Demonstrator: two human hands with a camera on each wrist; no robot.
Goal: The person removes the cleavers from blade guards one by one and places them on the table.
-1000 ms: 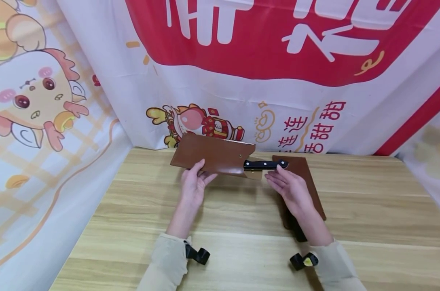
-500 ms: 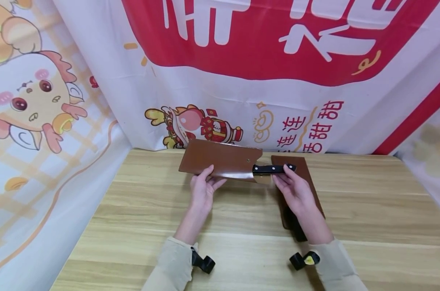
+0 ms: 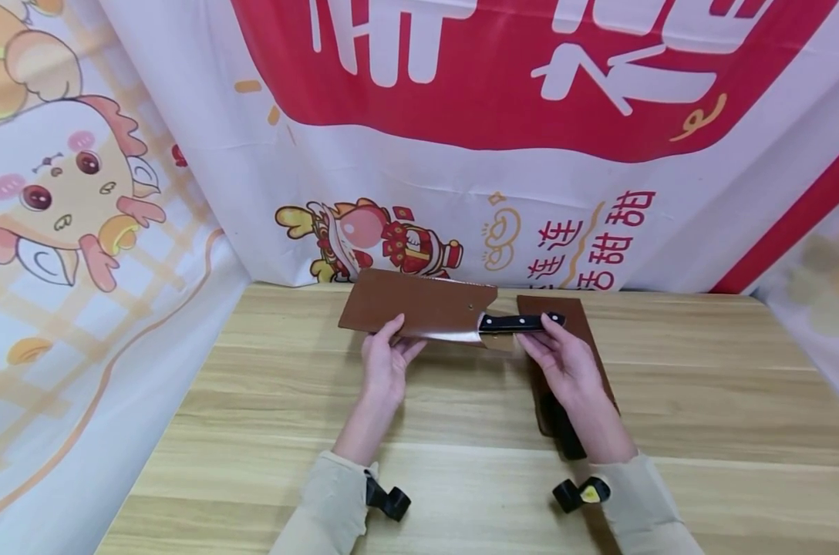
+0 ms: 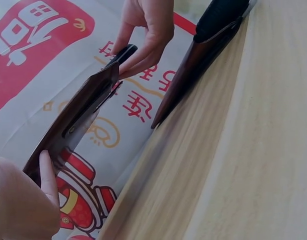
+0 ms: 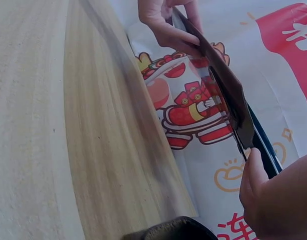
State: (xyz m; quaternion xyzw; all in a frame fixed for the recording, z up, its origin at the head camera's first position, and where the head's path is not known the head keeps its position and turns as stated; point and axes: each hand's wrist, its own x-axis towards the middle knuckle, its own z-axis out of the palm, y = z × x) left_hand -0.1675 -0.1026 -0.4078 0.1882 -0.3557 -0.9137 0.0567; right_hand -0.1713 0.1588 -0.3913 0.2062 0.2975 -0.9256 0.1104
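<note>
In the head view a cleaver with a black riveted handle (image 3: 513, 324) sits in a brown sheath (image 3: 416, 303), held above the table's back edge. My left hand (image 3: 385, 366) grips the sheath by its lower edge, thumb on the near face. The end of the handle is pinched by my right hand (image 3: 565, 366). From the left wrist view the sheath (image 4: 68, 122) appears edge-on between both hands. The blade is mostly hidden inside. Under my right forearm lies a second brown sheath (image 3: 558, 306) with a black handle (image 3: 565, 433) sticking out, partly covered by the arm.
A light wood-grain table (image 3: 253, 432) spans the work area. Behind it hangs a white and red printed cloth (image 3: 517, 116), and another printed cloth (image 3: 65, 177) hangs at the left. The held sheath is close to the back cloth.
Both hands have moved the sheathed cleaver slightly right and down over the last second. In the last half second it stays almost still. The second sheath has not moved.
</note>
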